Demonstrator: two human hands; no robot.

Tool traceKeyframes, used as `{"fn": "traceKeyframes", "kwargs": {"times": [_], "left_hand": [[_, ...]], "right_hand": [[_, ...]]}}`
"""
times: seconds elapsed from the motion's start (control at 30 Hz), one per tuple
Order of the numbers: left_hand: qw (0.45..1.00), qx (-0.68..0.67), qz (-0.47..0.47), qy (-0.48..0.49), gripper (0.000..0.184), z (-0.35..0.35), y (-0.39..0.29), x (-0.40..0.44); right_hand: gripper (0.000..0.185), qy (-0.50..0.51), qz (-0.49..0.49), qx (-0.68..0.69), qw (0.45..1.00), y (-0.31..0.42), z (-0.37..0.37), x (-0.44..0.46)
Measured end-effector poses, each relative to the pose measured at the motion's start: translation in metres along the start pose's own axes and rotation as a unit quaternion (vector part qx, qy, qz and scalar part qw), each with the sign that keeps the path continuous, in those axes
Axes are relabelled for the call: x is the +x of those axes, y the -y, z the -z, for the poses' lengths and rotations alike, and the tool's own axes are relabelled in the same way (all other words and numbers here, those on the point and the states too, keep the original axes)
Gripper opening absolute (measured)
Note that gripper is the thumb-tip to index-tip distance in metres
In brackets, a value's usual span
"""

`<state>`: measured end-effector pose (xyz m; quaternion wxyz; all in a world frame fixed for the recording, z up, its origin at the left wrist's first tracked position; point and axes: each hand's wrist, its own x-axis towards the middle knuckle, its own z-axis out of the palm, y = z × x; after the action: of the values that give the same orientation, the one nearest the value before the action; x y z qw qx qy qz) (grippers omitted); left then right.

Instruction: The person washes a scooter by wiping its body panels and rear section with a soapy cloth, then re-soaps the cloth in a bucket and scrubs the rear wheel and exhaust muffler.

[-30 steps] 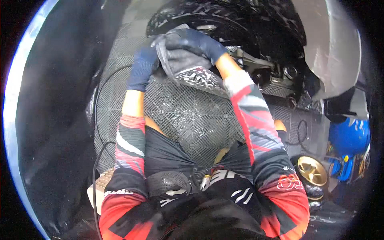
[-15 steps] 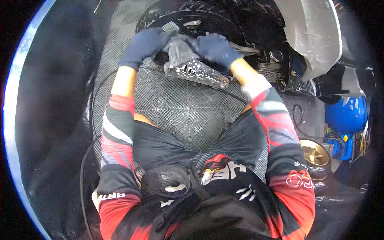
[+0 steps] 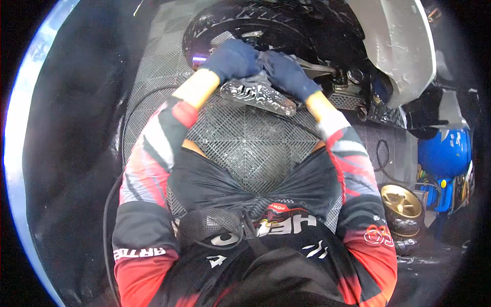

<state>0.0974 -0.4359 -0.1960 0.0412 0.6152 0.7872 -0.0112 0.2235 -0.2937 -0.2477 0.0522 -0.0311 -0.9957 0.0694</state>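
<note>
A dark blue glove covers my left hand [image 3: 234, 59], which is closed on a grey cloth [image 3: 255, 79] over the vehicle part. My right hand [image 3: 286, 74], also in a dark blue glove, is close beside it with its fingers wrapped on the cloth's other side. Below both hands, a dark metal cover [image 3: 258, 97] with slots and light spots sticks out. Behind them stands a black tyre [image 3: 204, 33]. The fingertips are mostly hidden by the gloves and cloth.
Grey grid tiles [image 3: 240, 138] make up the floor. A black cable [image 3: 134, 110] curves on the left. At the right are a gold wheel [image 3: 401, 200], a blue container [image 3: 445, 152] and a pale body panel [image 3: 396, 46].
My left hand has moved right, closer to my right hand. The cloth is bunched smaller between them, and more of the spotted cover shows than one second ago.
</note>
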Motion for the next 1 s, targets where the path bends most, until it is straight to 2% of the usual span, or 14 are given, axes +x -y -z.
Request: {"fn": "traceKeyframes", "kwargs": {"times": [0.07,0.1,0.17,0.23,0.33,0.5,0.53,0.6,0.67,0.83,0.87,0.93,0.97,1.0], "left_hand": [[0.953,0.114,-0.203,-0.195,0.038,-0.023,0.028,-0.018],[0.952,0.121,-0.198,-0.199,0.038,-0.019,0.032,-0.026],[0.955,0.059,-0.126,-0.263,0.040,-0.011,0.032,-0.048],[0.958,0.031,-0.046,-0.281,0.039,-0.006,0.027,-0.066],[0.950,-0.047,0.061,-0.301,0.034,-0.024,0.043,-0.074],[0.896,-0.286,0.202,-0.274,0.040,-0.048,0.079,-0.064],[0.860,-0.353,0.220,-0.295,0.043,-0.053,0.077,-0.065],[0.879,-0.187,0.176,-0.401,0.041,-0.091,0.072,-0.067],[0.800,-0.299,0.206,-0.478,0.045,-0.099,0.062,-0.061],[0.831,-0.317,0.271,-0.367,0.047,-0.103,0.065,-0.080],[0.832,-0.317,0.263,-0.371,0.047,-0.082,0.070,-0.080],[0.824,-0.469,0.265,-0.177,0.038,-0.055,0.084,-0.083],[0.931,-0.259,0.178,-0.186,0.034,-0.074,0.109,-0.082],[0.929,-0.261,0.182,-0.187,0.034,-0.071,0.108,-0.081]], "right_hand": [[0.049,-0.154,0.056,-0.064,0.984,-0.011,-0.024,-0.022],[0.053,-0.134,0.081,-0.105,0.982,-0.011,-0.017,-0.029],[0.056,-0.121,0.121,-0.153,0.973,0.002,0.018,-0.027],[0.069,0.068,-0.003,0.024,0.997,0.027,0.065,-0.009],[0.084,-0.051,0.177,0.164,0.969,0.006,0.004,0.055],[0.077,0.180,0.097,0.275,0.940,0.050,0.028,0.113],[0.076,0.160,0.137,0.323,0.923,0.049,0.017,0.121],[0.076,0.093,0.147,0.319,0.931,0.065,0.031,0.100],[0.074,-0.004,0.096,0.162,0.982,0.090,0.036,0.075],[0.069,-0.190,-0.041,-0.173,0.966,0.149,0.019,0.060],[0.063,-0.152,-0.023,-0.094,0.984,0.143,0.017,0.074],[0.058,-0.110,-0.004,-0.012,0.994,0.126,0.022,0.096],[0.054,-0.002,0.042,0.038,0.998,0.117,0.034,0.105],[0.053,0.109,0.089,0.087,0.986,0.108,0.045,0.113]]}}
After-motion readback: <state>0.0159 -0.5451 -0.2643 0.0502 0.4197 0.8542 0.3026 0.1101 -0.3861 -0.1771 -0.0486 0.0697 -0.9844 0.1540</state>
